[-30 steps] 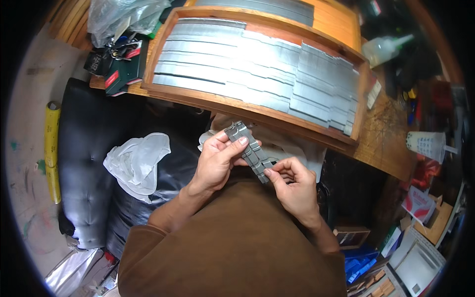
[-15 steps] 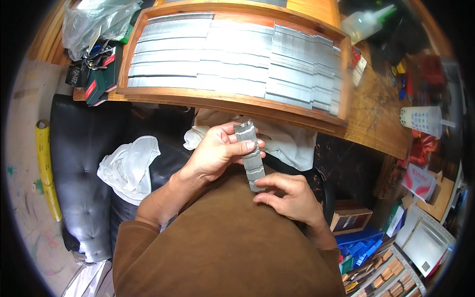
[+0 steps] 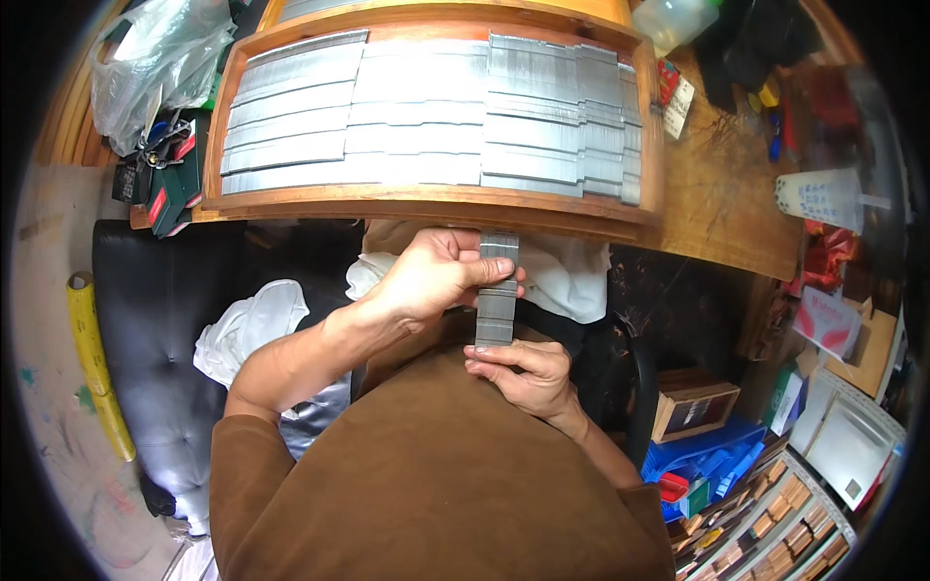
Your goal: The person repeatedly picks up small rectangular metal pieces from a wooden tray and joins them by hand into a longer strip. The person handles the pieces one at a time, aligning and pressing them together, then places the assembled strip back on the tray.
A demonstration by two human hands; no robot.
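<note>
In front of my chest I hold an upright stack of thin grey metal strips (image 3: 496, 308), crossed by several stepped lines. My left hand (image 3: 431, 276) is closed round its upper part, thumb pressed on the front face. The fingers of my right hand (image 3: 528, 378) close on the stack's bottom edge. Just beyond my hands, on the bench, stands a shallow wooden tray (image 3: 426, 200) holding overlapping rows of similar silvery metal strips (image 3: 417, 116).
The wooden bench (image 3: 722, 237) bears a clear plastic bag (image 3: 160, 73), keys and dark green boxes (image 3: 174, 189) at left, and a plastic drink cup (image 3: 819, 198) at right. A black padded seat (image 3: 145, 320) with white cloth (image 3: 250, 324) is left; a blue bin (image 3: 712, 465) is lower right.
The metal strip stack has turned from slanted to nearly upright, and its wavy bright lines now look straight and dark. My right hand has shifted left along its bottom end. The view has shifted slightly.
</note>
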